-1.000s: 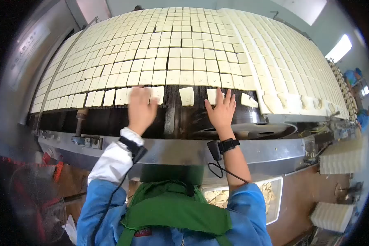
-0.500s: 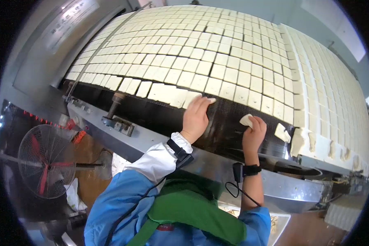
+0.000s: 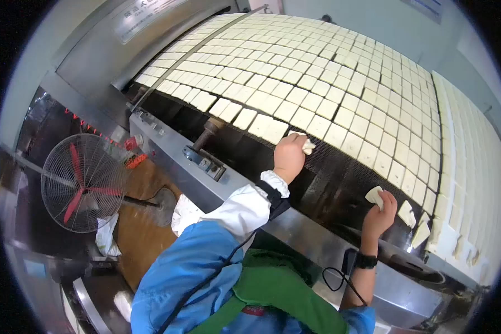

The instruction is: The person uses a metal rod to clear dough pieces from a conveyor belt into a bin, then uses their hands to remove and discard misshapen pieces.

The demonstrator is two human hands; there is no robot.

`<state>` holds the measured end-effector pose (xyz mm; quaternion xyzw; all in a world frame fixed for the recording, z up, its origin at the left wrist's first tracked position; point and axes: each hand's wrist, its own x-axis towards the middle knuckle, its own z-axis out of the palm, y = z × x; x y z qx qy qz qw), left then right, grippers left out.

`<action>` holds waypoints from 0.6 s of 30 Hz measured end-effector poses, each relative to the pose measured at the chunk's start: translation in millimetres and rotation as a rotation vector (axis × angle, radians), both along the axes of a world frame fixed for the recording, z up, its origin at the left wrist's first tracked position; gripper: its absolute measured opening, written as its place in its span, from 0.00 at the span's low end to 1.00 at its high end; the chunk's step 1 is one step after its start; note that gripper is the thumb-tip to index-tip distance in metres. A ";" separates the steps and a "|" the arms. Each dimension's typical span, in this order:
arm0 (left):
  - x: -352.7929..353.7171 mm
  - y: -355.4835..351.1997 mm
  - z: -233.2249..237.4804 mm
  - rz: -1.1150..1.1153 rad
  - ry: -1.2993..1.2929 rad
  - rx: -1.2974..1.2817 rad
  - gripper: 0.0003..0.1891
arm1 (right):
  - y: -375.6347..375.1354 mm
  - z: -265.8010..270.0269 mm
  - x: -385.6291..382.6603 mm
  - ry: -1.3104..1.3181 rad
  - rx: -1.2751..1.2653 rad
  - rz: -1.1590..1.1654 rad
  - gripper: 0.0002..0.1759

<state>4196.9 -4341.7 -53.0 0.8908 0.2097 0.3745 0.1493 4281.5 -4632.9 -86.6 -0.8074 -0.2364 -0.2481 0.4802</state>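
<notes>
Rows of flat, pale dough squares point(image 3: 312, 104) lie on a dark mesh conveyor belt point(image 3: 339, 192). At the near edge of the rows, my left hand point(image 3: 290, 158) is closed with a small crumpled dough piece point(image 3: 309, 147) sticking out between thumb and fingers. Farther right, over the bare part of the belt, my right hand point(image 3: 381, 214) pinches a curved dough piece point(image 3: 374, 196) by its edge. Two torn dough scraps point(image 3: 407, 214) lie beside that hand, close to the belt's right end.
A metal frame point(image 3: 189, 161) with a roller shaft point(image 3: 207, 134) runs along the near side. More dough in long strips point(image 3: 468, 161) covers a white surface at right. On the floor at left stands a caged fan point(image 3: 83, 182). A thin bar point(image 3: 197, 47) crosses above the rows.
The view has turned, so the belt sits more to the right and slanted. My left hand has closed further around a crumpled dough piece. My right hand still holds its piece.
</notes>
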 end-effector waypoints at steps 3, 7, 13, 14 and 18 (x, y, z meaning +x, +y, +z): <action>7.3 -69.8 29.5 -0.239 -0.349 -0.145 0.16 | -42.1 25.6 -28.6 -0.003 0.005 -0.005 0.28; -2.9 -217.6 27.8 -0.798 -0.005 -0.998 0.13 | -169.3 44.2 -86.5 0.292 -0.480 0.151 0.26; -41.0 -275.6 23.5 -1.484 0.167 -0.603 0.42 | -347.5 48.3 -165.7 0.950 -1.134 -0.309 0.19; -29.6 -262.1 28.6 -1.385 0.178 -0.618 0.38 | -362.2 57.7 -167.6 1.016 -1.211 -0.404 0.20; 5.3 -197.7 41.3 -0.887 0.145 -0.365 0.24 | -307.7 97.1 -154.3 1.029 -1.094 -0.589 0.24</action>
